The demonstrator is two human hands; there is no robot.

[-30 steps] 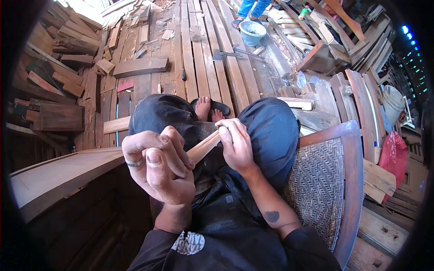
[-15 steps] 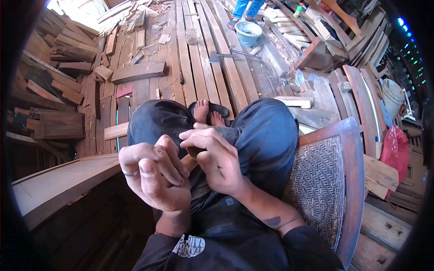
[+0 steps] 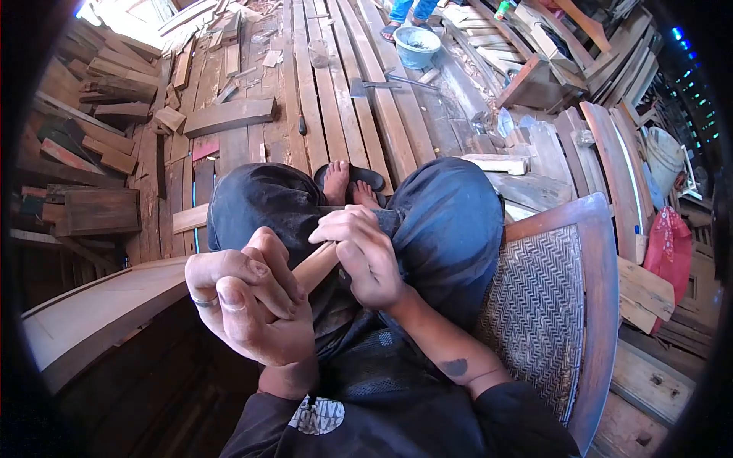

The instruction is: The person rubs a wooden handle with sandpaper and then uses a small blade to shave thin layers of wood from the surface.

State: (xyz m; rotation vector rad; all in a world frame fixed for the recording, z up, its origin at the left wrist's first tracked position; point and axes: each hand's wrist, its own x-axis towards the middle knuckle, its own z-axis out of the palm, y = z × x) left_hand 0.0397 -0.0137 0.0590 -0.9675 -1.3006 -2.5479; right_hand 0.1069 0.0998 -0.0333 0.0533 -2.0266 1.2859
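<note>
A narrow, pale wooden stick (image 3: 316, 267) runs between my hands above my lap. My left hand (image 3: 248, 301), with a ring on one finger, is closed around its near end, the fingers curled toward me. Around the stick's far part my right hand (image 3: 365, 256) is bent, thumb and fingers pressed against it. The curled fingers hide both ends of the stick, and I cannot tell if anything else lies under my right fingers.
At my right is a chair with a woven panel (image 3: 531, 320). A wooden board (image 3: 107, 313) lies at my left. Ahead on the plank floor are a wood block (image 3: 230, 118), a hammer-like tool (image 3: 359, 88) and a bucket (image 3: 417, 48) beside another person's feet (image 3: 390, 30). Timber is piled on both sides.
My hands have moved farther apart along the stick, the right one away from the left, so more bare wood shows between them. The view has shifted slightly.
</note>
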